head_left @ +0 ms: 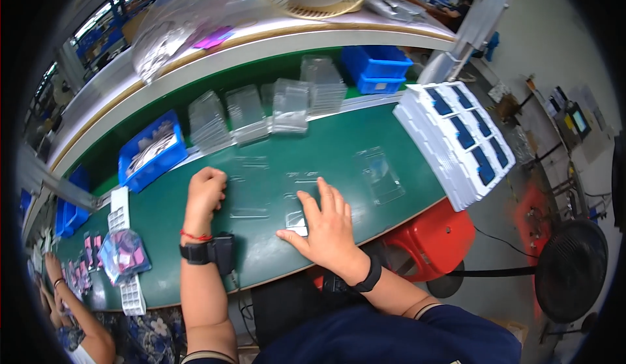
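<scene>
My left hand (206, 191) is curled into a fist on the green table, and the inside of its fingers is hidden. Just right of it lies a clear plastic tray (250, 217). My right hand (328, 224) rests with fingers spread over the right side of a second clear tray (295, 202), its thumb by a small white piece (300, 231) at the near edge. Part of that tray is covered by the hand. Farther right, a third clear tray (381, 176) lies flat on the table.
Stacks of clear trays (248, 113) line the back. A blue bin (153, 150) of small parts stands left, blue bins (376, 67) back right. White trays with dark blue pieces (456, 136) lean at the right end, above a red stool (433, 240). A co-worker's arm (81, 305) shows far left.
</scene>
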Demonstrator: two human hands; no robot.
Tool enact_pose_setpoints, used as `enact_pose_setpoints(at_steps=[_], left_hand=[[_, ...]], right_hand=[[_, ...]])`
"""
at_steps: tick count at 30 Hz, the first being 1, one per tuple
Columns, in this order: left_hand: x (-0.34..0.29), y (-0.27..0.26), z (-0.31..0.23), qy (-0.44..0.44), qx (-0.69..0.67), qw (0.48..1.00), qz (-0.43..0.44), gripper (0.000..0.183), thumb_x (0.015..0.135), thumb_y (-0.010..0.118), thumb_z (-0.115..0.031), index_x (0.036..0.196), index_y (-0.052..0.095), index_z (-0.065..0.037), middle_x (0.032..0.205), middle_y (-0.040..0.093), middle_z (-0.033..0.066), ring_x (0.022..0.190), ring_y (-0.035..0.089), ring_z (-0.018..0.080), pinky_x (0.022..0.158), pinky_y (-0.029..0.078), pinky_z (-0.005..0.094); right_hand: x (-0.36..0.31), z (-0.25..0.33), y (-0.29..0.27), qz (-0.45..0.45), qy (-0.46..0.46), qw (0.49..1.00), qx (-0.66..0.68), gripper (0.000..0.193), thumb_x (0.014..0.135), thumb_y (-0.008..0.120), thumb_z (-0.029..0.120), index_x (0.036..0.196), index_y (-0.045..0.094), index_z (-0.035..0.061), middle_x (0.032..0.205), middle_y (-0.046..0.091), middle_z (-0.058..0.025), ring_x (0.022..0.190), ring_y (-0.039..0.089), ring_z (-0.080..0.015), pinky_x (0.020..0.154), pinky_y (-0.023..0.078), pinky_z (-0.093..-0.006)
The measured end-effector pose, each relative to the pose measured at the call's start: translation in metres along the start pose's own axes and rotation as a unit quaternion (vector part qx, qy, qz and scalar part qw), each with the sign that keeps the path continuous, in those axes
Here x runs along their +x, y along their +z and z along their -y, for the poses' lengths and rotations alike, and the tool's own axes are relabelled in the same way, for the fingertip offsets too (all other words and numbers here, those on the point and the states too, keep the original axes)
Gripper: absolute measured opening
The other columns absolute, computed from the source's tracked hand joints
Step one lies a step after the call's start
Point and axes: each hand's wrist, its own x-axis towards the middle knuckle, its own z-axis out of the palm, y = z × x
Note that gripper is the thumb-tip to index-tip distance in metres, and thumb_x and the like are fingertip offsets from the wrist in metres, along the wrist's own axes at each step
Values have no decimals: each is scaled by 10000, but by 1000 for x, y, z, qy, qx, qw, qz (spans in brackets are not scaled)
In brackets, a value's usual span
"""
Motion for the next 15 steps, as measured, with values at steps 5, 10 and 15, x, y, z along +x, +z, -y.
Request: enact_pose_setpoints(at_steps=[5, 10, 15], left_hand=[[-5, 11, 1, 220, 78, 970, -73, 84, 815, 633, -91, 837, 616, -11, 681, 564, -20, 612, 480, 44, 569, 397, 195], [-33, 40, -7, 310, 60, 947, 54, 65, 811, 648, -70, 813, 621, -11, 748, 591, 11, 642, 511, 73, 581, 416, 225], [-46, 42, -13, 446, 184, 872, 77, 144, 750, 697, -127, 839, 647, -26, 893, 625, 104, 942, 548, 300, 862, 416, 395]], right_hand=[[-1, -8, 10, 33, 17, 999, -25, 564, 655, 745, 344, 1075, 556, 18, 1244, 427, -312, 1095, 432, -426, 906, 369, -502], [5, -31, 4, 9, 57, 998, -9, 492, 624, 705, 211, 1046, 543, 17, 1206, 475, -296, 1001, 475, -396, 869, 427, -447], [10, -47, -5, -48, 80, 995, -21, 524, 603, 727, 198, 1053, 538, 10, 1161, 531, -256, 1001, 493, -378, 874, 426, -426]])
